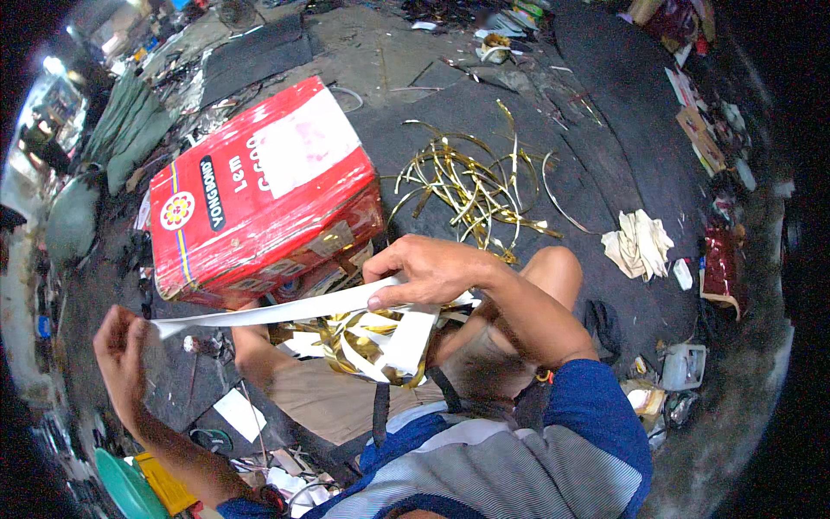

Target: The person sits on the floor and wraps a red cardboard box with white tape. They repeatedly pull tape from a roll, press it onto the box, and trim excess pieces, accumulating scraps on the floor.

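Observation:
A long white strip (259, 316) is stretched between my two hands, across the front of a red carton. Its left end is pinched between the thumb and fingers of my left hand (121, 350). My right hand (428, 270) grips the other end, thumb on top, with the remaining fingers bent. Below the strip, a tangle of gold and white strips (359, 346) lies in my lap between my legs. The big red carton (333, 199), wrapped in clear tape, stands just beyond my hands. To its right, a loose heap of thin gold strips (471, 190) rests on the floor.
A crumpled cream cloth (638, 246) lies on the dark floor at right, near a translucent plastic jug (683, 368). At lower left are a green basin (125, 484), a white sheet (240, 415) and paper scraps. Grey-green sacks (125, 130) are beyond the carton's left side.

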The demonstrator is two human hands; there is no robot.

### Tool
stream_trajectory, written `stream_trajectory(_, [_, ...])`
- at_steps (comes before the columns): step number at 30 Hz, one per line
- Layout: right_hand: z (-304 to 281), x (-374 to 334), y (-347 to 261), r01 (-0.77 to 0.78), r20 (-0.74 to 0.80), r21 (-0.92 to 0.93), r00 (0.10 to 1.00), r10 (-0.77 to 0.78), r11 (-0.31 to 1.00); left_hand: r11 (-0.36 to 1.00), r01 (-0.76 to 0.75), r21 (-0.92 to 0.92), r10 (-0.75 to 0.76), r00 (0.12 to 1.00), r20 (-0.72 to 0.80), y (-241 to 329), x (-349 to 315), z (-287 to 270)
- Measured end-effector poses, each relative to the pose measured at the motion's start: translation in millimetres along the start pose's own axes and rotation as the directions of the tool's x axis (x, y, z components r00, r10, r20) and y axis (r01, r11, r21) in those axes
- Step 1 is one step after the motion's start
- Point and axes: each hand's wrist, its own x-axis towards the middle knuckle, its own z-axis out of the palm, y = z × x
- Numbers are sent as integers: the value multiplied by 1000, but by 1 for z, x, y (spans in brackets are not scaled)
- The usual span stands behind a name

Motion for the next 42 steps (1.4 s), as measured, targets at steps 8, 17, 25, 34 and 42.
stream_trajectory(8, [-68,57,-33,-8,-270,-157,962,-35,988,429,86,899,175,969,-176,-26,77,-48])
stream_trajectory(17, [-98,112,-31,-171,-409,-640,901,-144,749,839,-517,-168,515,855,-55,93,127,232])
stream_trajectory(25, [-95,103,-19,-157,-547,-609,793,-268,777,904,-304,-301,322,947,11,105,119,278])
stream_trajectory(34, [-108,90,-9,-9,-267,-886,827,-495,463,835,-529,-152,530,847,-33,97,121,286])
stream_trajectory(42, [-129,96,-8,125,-232,-732,878,-419,669,895,-289,-340,323,945,46,101,126,279])
